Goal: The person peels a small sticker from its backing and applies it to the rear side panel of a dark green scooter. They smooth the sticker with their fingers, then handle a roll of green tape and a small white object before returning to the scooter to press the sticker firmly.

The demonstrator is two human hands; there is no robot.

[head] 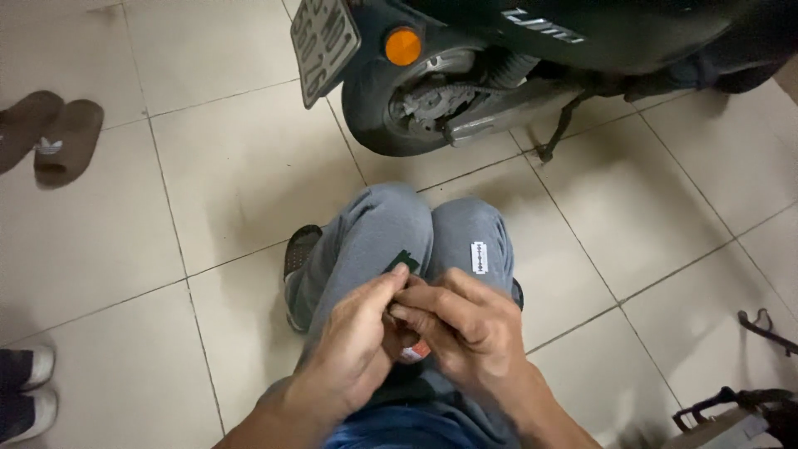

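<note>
Head view looks straight down at a person crouched or seated low on a floor of pale beige square tiles (249,166), knees drawn together in grey sweatpants (391,224). Both hands meet just above the lap. The left hand (357,341) and the right hand (465,324) are curled toward each other, fingertips touching, pinching a small object with an orange and white patch (416,351) between them; most of it is hidden by the fingers, so its kind cannot be told. Neither hand is spread wide: both are closed narrowly around that small piece.

On the right knee lies a thin silver double-edged razor blade (480,257), flat on the fabric and just beyond the right hand's knuckles, not touched by it. On the left knee, just past the left fingertips, sits a small dark green scrap or wrapper (402,262).

Past the knees stands the rear of a dark green scooter (598,33), with its rear wheel (399,116), a round orange reflector (403,46) and a tilted number plate (324,41). A pair of brown slide sandals (50,137) rests on the tiles at upper left, well apart from the person. Dark shoes with white soles (21,391) show at the lower left edge. A black mesh shoe (299,249) peeks out beside the left leg.
</note>
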